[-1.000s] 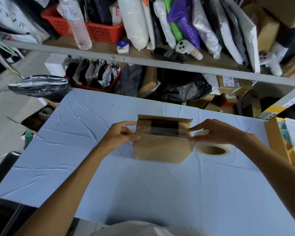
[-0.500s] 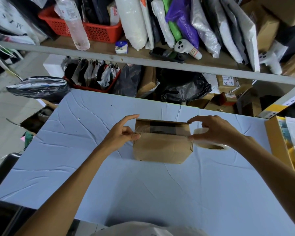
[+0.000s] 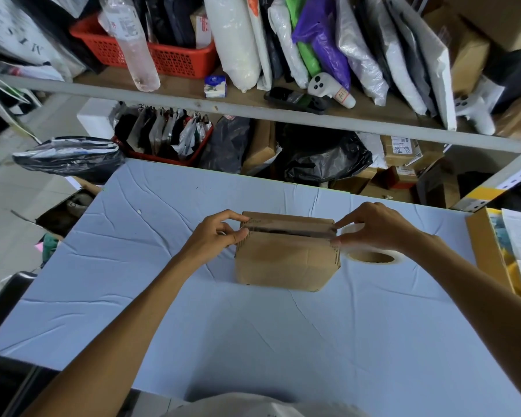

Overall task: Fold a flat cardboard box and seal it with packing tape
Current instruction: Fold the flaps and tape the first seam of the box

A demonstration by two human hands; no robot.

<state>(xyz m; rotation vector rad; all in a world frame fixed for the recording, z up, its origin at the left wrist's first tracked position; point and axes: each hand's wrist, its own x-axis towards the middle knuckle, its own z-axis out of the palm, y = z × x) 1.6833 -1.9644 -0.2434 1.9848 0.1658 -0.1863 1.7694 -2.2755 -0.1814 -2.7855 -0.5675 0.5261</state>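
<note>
Cardboard box (image 3: 286,260), near table (image 3: 163,311) far edge: light, stiff, flaps springy. Left hand (image 3: 214,236) pinches its left top corner, right hand (image 3: 373,227) pinches tape strip (image 3: 286,232) opposite. Best gripped at corners.

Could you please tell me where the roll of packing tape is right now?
In the head view, the tape roll lies flat on the blue table, close beside the cardboard box's right end and partly under the right hand.
</note>
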